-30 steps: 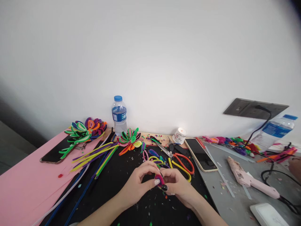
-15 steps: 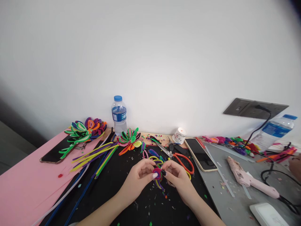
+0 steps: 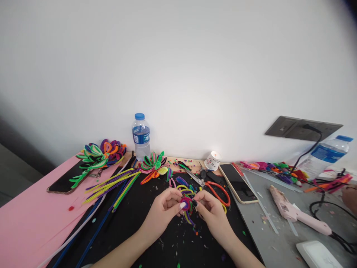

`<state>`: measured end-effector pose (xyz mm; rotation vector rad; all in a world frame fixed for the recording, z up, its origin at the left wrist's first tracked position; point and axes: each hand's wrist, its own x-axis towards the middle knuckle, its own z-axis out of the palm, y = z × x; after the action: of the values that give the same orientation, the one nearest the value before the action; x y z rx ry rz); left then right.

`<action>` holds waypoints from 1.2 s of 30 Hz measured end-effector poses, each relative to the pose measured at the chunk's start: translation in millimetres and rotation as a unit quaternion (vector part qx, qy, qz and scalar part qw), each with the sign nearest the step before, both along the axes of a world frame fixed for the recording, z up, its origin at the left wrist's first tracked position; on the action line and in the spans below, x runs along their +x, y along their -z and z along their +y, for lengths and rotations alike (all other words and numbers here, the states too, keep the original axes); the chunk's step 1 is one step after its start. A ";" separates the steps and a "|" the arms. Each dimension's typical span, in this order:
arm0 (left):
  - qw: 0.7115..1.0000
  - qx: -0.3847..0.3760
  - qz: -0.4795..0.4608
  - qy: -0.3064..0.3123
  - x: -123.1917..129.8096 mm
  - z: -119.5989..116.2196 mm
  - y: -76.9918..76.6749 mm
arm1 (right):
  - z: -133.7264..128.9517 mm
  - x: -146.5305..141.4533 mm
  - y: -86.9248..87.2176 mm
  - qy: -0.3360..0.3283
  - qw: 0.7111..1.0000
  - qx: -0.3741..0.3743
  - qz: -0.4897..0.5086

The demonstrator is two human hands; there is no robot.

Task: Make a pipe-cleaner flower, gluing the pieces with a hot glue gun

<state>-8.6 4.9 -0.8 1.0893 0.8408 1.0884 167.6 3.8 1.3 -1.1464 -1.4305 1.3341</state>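
Note:
Between my two hands is a small round coil of magenta and purple pipe cleaner (image 3: 185,203). My left hand (image 3: 167,210) pinches its left side, with the thumb across the front. On the coil's right edge, the thumb and fingers of my right hand (image 3: 211,212) close in a pinch. Behind and below lie looped yellow, purple and green pipe cleaners (image 3: 188,191), partly hidden by my fingers. Scissors with orange handles (image 3: 219,191) rest just beyond my right hand. Straight yellow and purple pipe cleaners (image 3: 111,184) lie to the left of my hands.
A water bottle (image 3: 141,137) and a pipe-cleaner flower (image 3: 154,163) stand near the wall. A white cup (image 3: 213,160), a phone (image 3: 238,183) and a pink glue gun (image 3: 298,214) with its cord are to the right. Another phone (image 3: 65,178) lies left, under green pipe-cleaner pieces. Another person's hand (image 3: 350,197) shows at the right edge.
The coil has shifted slightly to the left and its face has turned a little between my fingertips. Both hands keep nearly the same place.

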 end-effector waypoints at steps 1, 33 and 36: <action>1.000 -0.001 0.004 -0.003 -0.2 -0.4 -0.6 | 0.2 0.0 0.4 0.001 1.000 0.001 -0.001; 0.998 -0.064 0.015 0.014 3.2 -0.8 -2.3 | 15.9 53.0 -58.3 0.014 0.959 0.070 -0.275; 0.995 -0.095 -0.013 -0.008 1.7 0.3 -4.2 | 17.4 125.6 -66.7 0.152 0.873 0.086 -0.455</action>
<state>-7.0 5.2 3.4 0.9093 0.9138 1.0113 293.2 21.2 68.0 -1.9075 -1.8369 0.3940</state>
